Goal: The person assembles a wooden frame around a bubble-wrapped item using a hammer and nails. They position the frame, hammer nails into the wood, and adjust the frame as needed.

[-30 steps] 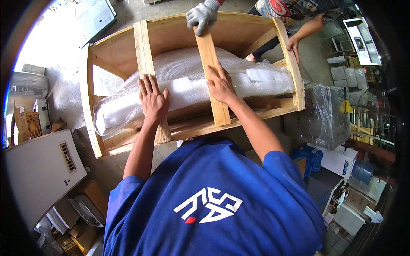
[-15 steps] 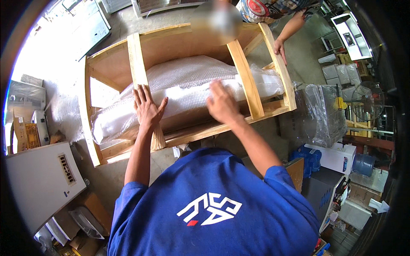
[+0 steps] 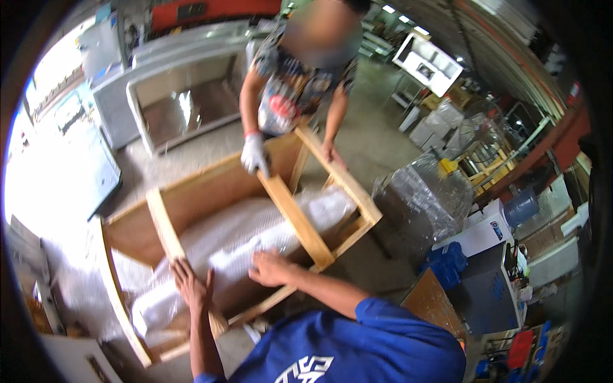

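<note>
A wooden crate frame [image 3: 191, 191] lies on the floor with a long item wrapped in white bubble wrap [image 3: 242, 239] inside it. My left hand [image 3: 191, 286] rests flat on the near end of the left wooden slat [image 3: 167, 231]. My right hand [image 3: 273, 268] lies on the wrap, just left of the right wooden slat [image 3: 300, 220]. Across the crate a co-worker stands; their gloved hand [image 3: 255, 155] holds the far end of the right slat and their bare hand [image 3: 332, 152] rests on the crate's end rail.
A steel cabinet [image 3: 185, 96] stands behind the crate. A plastic-wrapped bundle [image 3: 424, 201] sits to the right, with a white box [image 3: 485, 233], a blue water bottle [image 3: 520, 205] and blue parts [image 3: 444, 263] beyond it. White panels [image 3: 76, 163] lie at the left.
The view has swung upward, showing the co-worker and the room behind. My right hand came off the right slat onto the wrap. My left hand stays on the left slat.
</note>
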{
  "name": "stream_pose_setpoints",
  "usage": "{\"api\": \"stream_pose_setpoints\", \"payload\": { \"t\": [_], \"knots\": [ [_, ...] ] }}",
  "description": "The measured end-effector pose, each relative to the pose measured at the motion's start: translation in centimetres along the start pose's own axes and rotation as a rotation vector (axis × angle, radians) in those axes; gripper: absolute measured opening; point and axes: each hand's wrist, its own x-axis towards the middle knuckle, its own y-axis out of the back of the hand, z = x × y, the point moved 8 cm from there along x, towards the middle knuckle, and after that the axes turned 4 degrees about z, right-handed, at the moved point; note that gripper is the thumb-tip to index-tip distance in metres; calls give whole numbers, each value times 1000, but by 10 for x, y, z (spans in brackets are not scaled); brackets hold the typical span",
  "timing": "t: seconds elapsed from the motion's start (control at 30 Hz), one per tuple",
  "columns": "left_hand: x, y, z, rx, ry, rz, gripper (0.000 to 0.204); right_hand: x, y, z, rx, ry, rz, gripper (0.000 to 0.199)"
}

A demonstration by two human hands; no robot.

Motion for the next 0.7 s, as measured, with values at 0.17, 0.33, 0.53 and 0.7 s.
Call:
{"api": "stream_pose_setpoints", "payload": {
  "t": [0.17,0.33,0.53,0.7],
  "knots": [
    [0,13,-8,1,43,33,107,19,-9,7,66,5,-216,75],
    [-3,10,-15,-10,84,-70,106,1,-14,5,-40,84,-179,77],
    [-34,13,-28,-103,0,5,98,12,61,-22,160,60,140,54],
    [-39,1,-19,-87,9,11,88,29,-15,-66,69,242,-37,51]
  ]
}}
